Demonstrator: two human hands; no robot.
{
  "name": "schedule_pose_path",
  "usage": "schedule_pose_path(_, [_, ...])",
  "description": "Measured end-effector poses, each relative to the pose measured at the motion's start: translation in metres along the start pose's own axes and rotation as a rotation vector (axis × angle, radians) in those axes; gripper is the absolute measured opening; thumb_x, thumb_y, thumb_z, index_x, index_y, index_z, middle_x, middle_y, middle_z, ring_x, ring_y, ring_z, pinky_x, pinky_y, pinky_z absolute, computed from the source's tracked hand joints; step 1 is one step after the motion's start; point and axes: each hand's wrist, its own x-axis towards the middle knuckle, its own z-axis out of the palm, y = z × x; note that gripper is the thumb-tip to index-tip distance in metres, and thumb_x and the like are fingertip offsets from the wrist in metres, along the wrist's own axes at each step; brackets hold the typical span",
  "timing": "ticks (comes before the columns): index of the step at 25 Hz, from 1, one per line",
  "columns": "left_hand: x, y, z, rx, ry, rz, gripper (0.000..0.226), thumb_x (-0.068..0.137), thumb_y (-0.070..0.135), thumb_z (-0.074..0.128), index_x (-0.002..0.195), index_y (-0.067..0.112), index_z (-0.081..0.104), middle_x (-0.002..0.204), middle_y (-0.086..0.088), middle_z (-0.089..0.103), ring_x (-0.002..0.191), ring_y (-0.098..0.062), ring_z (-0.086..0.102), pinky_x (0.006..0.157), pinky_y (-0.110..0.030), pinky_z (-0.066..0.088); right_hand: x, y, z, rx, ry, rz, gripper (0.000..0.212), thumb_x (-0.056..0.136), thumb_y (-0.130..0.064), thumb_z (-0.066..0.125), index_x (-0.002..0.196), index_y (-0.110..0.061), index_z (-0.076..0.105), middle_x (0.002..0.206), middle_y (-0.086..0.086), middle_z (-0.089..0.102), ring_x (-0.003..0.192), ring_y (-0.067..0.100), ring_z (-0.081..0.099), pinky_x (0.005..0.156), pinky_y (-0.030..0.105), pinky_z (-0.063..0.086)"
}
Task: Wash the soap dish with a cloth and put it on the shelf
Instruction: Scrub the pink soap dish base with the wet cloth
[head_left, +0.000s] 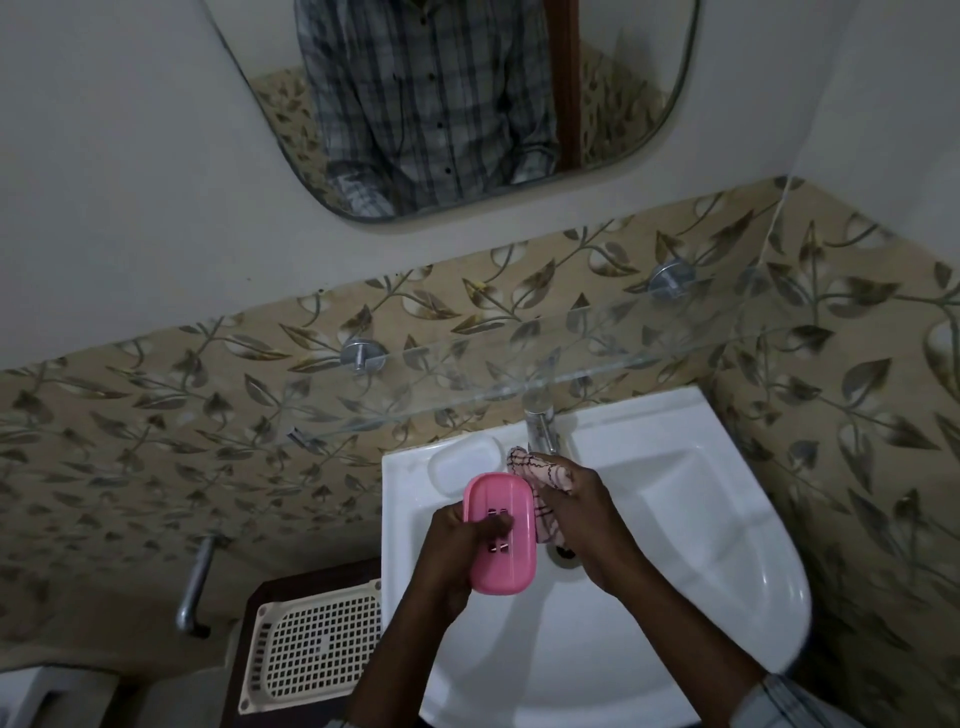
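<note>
A pink plastic soap dish (500, 530) with small drain slots is held over the white sink (727, 545). My left hand (452, 551) grips it from below, fingers showing through its slotted bottom. My right hand (582, 514) holds a bunched pink cloth with dark checks (540, 475) against the dish's right edge, just under the chrome tap (540, 426). A glass shelf (519, 364) on two chrome wall brackets runs above the sink.
A cream perforated plastic basket (311, 644) rests on a dark stand left of the sink. A chrome pipe (195, 587) juts from the leaf-patterned tiled wall (156, 441). A mirror (441, 104) hangs above and reflects a checked shirt.
</note>
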Motion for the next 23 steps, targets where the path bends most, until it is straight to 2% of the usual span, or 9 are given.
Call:
schedule_pose_path(4, [-0.005, 0.002, 0.001, -0.044, 0.013, -0.046, 0.029, 0.075, 0.002, 0.076, 0.104, 0.004, 0.07, 0.095, -0.02, 0.074, 0.084, -0.034, 0.068, 0.07, -0.041, 0.059, -0.002, 0.002, -0.002, -0.048, -0.002, -0.041, 0.031, 0.097, -0.012, 0.058, 0.119, -0.031, 0.069, 0.113, -0.009, 0.074, 0.098, 0.007, 0.071, 0.068, 0.022, 0.059])
schedule_pose_path(7, [-0.007, 0.005, -0.002, -0.002, 0.062, -0.039, 0.028, 0.077, 0.0, 0.073, 0.105, 0.002, 0.069, 0.094, -0.021, 0.072, 0.084, -0.034, 0.067, 0.074, -0.044, 0.058, -0.006, 0.012, -0.009, -0.506, 0.148, -0.391, 0.054, 0.085, 0.01, 0.058, 0.13, -0.021, 0.062, 0.124, -0.005, 0.067, 0.113, 0.01, 0.064, 0.093, 0.026, 0.055])
schedule_pose_path(10, [-0.011, 0.012, -0.002, 0.113, 0.061, 0.01, 0.018, 0.079, -0.004, 0.068, 0.094, 0.003, 0.073, 0.083, -0.017, 0.073, 0.074, -0.029, 0.068, 0.067, -0.035, 0.058, -0.008, 0.035, -0.016, -1.104, 0.164, -0.872, 0.067, 0.062, 0.012, 0.075, 0.123, -0.014, 0.067, 0.122, 0.012, 0.066, 0.112, 0.031, 0.064, 0.092, 0.042, 0.056])
schedule_pose_path(13, [-0.014, 0.017, 0.009, 0.247, 0.114, 0.067, 0.018, 0.08, -0.004, 0.066, 0.074, 0.012, 0.071, 0.068, -0.004, 0.072, 0.066, -0.019, 0.068, 0.052, -0.019, 0.052, -0.005, 0.047, -0.006, -1.31, 0.148, -0.967, 0.062, 0.059, 0.002, 0.083, 0.118, -0.013, 0.071, 0.112, 0.014, 0.07, 0.103, 0.036, 0.067, 0.089, 0.046, 0.056])
schedule_pose_path(15, [-0.015, 0.02, 0.017, 0.356, 0.22, 0.117, 0.02, 0.082, 0.001, 0.065, 0.067, 0.014, 0.063, 0.065, -0.003, 0.066, 0.064, -0.019, 0.065, 0.05, -0.019, 0.048, -0.005, 0.051, 0.01, -1.371, 0.169, -0.897, 0.052, 0.067, -0.007, 0.081, 0.117, -0.016, 0.07, 0.11, 0.013, 0.07, 0.1, 0.035, 0.067, 0.085, 0.044, 0.057])
schedule_pose_path(17, [-0.015, 0.023, 0.023, 0.492, 0.287, 0.219, 0.026, 0.084, 0.006, 0.064, 0.061, 0.014, 0.055, 0.06, 0.0, 0.06, 0.058, -0.014, 0.06, 0.048, -0.016, 0.042, -0.007, 0.04, 0.027, -1.192, 0.218, -0.579, 0.033, 0.082, -0.017, 0.067, 0.114, -0.027, 0.065, 0.112, 0.009, 0.067, 0.104, 0.031, 0.063, 0.086, 0.043, 0.055])
schedule_pose_path(19, [-0.015, 0.017, 0.023, 0.617, 0.305, 0.284, 0.028, 0.084, 0.008, 0.064, 0.058, 0.014, 0.053, 0.057, 0.0, 0.056, 0.054, -0.011, 0.055, 0.047, -0.016, 0.039, 0.0, 0.021, 0.029, -0.941, 0.048, -0.174, 0.015, 0.09, -0.02, 0.055, 0.102, -0.023, 0.064, 0.105, 0.007, 0.065, 0.101, 0.025, 0.063, 0.085, 0.042, 0.054])
schedule_pose_path(21, [-0.015, 0.008, 0.018, 0.675, 0.31, 0.26, 0.018, 0.084, 0.008, 0.063, 0.066, 0.006, 0.062, 0.065, -0.008, 0.065, 0.06, -0.017, 0.062, 0.055, -0.025, 0.046, 0.009, 0.004, 0.015, -0.726, -0.167, 0.064, 0.014, 0.088, -0.018, 0.059, 0.084, -0.012, 0.071, 0.089, 0.01, 0.073, 0.088, 0.024, 0.07, 0.08, 0.043, 0.059])
schedule_pose_path(23, [-0.012, 0.007, 0.009, 0.608, 0.319, 0.167, 0.009, 0.082, 0.003, 0.061, 0.075, -0.001, 0.065, 0.074, -0.014, 0.069, 0.066, -0.023, 0.067, 0.057, -0.029, 0.051, 0.007, -0.005, -0.005, -0.499, -0.217, 0.204, 0.015, 0.089, -0.022, 0.064, 0.083, -0.015, 0.076, 0.082, 0.004, 0.077, 0.08, 0.018, 0.074, 0.075, 0.037, 0.062])
